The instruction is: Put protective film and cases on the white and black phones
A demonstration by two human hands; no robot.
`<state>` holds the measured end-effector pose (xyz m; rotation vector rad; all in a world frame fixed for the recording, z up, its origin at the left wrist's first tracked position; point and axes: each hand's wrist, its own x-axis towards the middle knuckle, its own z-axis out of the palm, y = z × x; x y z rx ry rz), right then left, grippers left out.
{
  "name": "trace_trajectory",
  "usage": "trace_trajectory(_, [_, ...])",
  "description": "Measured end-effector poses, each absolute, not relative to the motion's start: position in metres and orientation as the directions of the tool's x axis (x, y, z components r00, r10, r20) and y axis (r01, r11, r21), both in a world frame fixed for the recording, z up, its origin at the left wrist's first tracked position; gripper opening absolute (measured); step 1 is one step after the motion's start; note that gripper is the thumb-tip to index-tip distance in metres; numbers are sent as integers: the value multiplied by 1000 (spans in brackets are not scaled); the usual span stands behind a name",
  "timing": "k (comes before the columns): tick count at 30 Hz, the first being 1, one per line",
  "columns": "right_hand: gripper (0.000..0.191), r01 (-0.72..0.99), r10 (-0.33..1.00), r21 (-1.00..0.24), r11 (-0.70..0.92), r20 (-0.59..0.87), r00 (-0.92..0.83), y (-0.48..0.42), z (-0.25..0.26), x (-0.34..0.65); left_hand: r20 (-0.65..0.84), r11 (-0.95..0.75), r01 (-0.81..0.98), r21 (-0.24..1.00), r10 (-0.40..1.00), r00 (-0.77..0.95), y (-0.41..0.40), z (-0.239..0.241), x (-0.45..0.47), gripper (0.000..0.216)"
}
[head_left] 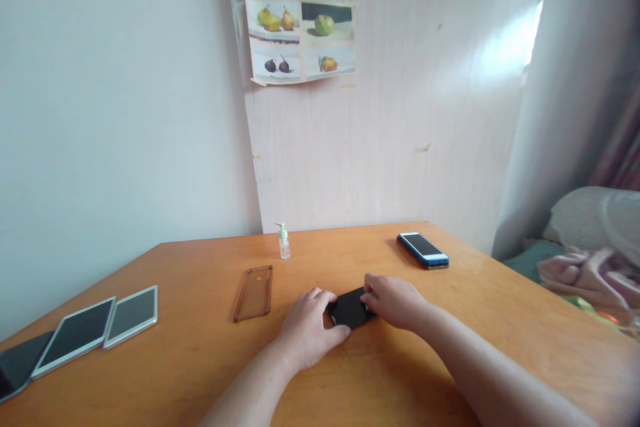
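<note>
A black smartphone (349,309) lies on the wooden table in front of me, its dark glossy face up. My left hand (311,328) holds its left end, thumb along the near edge and fingers at the far side. Over the phone's right end, my right hand (395,300) is closed with curled fingers touching the dark surface. Whether a small thing is pinched in those fingers is hidden. A translucent brown phone case (254,293) lies flat to the left of my left hand. Behind it stands a small clear pump bottle (284,244) with a pale green top.
On the orange-brown table (200,373), a white tablet (77,333), a smaller white-framed device (133,315) and a dark device (20,363) lie at the left. Stacked phones (424,250) rest at the back right. Fruit pictures (301,40) hang on the back panel. Bedding (595,267) is beyond the right edge.
</note>
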<state>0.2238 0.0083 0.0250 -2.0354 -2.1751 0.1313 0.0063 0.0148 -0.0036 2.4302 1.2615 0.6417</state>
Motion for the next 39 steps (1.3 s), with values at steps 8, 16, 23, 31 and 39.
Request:
trace_trajectory(8, [16,982,997,-181,59,60,-48,10,24,225,237,-555,682,476,828,509,17,-7,6,40])
trace_trajectory(16, [17,979,997,-194,69,59,-59,10,22,226,242,-561,677,477,824,512,16,-5,7,39])
trace_trajectory(23, [17,979,996,-187,80,60,-70,10,22,226,239,-556,683,474,828,508,16,-5,7,38])
trace_trajectory(31, [18,979,996,-186,80,62,-69,11,20,225,229,-552,681,481,829,511,14,-2,6,39])
trace_trajectory(39, [18,980,998,-192,53,47,-45,9,27,230,234,-555,675,487,827,512,15,-4,6,40])
